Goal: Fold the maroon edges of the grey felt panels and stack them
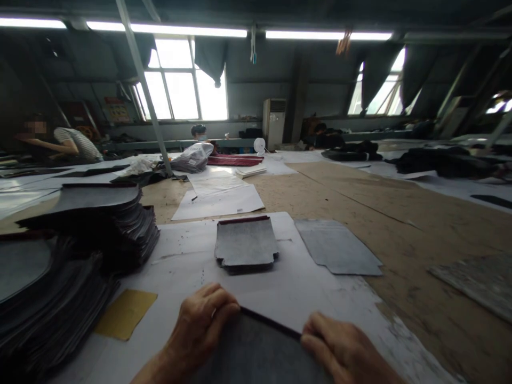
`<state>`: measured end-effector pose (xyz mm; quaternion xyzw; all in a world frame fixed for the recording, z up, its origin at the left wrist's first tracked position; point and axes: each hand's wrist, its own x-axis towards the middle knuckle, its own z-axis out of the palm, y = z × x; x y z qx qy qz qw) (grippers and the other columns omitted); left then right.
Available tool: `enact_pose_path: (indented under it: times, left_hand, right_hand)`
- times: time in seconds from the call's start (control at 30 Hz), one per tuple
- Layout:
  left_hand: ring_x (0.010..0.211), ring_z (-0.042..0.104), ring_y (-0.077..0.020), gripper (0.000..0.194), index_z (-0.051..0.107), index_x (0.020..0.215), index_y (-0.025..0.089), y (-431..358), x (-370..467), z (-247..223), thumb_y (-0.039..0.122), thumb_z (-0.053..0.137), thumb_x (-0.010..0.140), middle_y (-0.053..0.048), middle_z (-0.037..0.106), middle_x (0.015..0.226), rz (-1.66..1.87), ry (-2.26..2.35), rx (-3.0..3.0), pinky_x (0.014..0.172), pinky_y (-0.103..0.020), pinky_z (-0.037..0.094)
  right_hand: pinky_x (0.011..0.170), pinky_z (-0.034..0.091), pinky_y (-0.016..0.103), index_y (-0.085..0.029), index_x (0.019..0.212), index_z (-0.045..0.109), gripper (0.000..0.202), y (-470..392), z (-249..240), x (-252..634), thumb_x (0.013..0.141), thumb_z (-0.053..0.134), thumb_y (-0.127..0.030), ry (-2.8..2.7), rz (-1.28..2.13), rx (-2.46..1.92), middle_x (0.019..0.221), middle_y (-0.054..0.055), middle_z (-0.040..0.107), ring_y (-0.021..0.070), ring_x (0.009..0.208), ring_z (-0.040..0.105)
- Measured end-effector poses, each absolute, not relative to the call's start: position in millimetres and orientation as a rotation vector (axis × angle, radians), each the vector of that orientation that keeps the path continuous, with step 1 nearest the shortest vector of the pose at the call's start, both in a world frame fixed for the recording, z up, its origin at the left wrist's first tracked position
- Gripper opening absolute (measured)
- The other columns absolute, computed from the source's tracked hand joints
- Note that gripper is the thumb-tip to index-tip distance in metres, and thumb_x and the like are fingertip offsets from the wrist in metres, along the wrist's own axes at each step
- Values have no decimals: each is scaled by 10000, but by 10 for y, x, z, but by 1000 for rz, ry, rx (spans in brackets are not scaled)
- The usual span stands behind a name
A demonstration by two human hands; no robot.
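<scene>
Between my two hands is a dark grey fabric piece (266,346) with a narrow black edge along its far side. My left hand (204,322) pinches that edge at its left end. At the right end of the same edge, my right hand (336,341) has its fingers closed on the fabric. The near part of the piece runs out of view at the bottom. Beyond my hands lies a small stack of similar grey pieces (246,242), topped by a dark red strip along its far edge. A single flat grey piece (338,246) rests to the right of it.
Two tall stacks of dark pieces, a nearer one (52,314) and a farther one (112,229), stand at left. A yellow card (127,314) lies beside them on white paper (172,266). A pole (146,90) rises at back left. Several people sit farther off.
</scene>
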<state>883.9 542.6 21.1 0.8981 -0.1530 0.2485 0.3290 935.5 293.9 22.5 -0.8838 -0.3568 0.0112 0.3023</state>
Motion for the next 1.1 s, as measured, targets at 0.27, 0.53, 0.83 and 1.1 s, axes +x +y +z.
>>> enact_pose_path:
  times: [0.27,0.53,0.83,1.1]
  left_hand:
    - [554,464,-103,279,623,637,161,5467,8900,315,367,528,799,19,545,575,179,5,2325,541,-195,342]
    - [602,438,-117,350,637,681,159,5670,8858,356,488,539,752,7,513,603,39,85,2157,575,-198,363]
    - [476,369,-92,337,640,586,147,5865,9233,1105,481,631,622,17,485,480,166,206,2085,459,-196,291]
    - [553,494,-141,272,693,636,169,6137,10275,792,423,595,627,12,555,511,445,230,2336,551,-233,335]
  right_hand:
    - [515,318,223,-180,635,504,203,3027,434,9648,804,464,-284,-699,421,-2329,572,-28,495,104,542,456]
    - [410,291,187,-176,618,475,164,3077,606,9932,747,482,-276,-631,562,-2151,488,-52,410,74,425,410]
    - [393,324,165,-169,649,517,188,3264,1359,10344,703,590,-333,-699,465,-2074,462,-59,467,57,400,401]
    - [534,434,222,-133,753,558,151,3809,994,11207,809,586,-270,-722,75,-2429,622,-39,531,90,554,514]
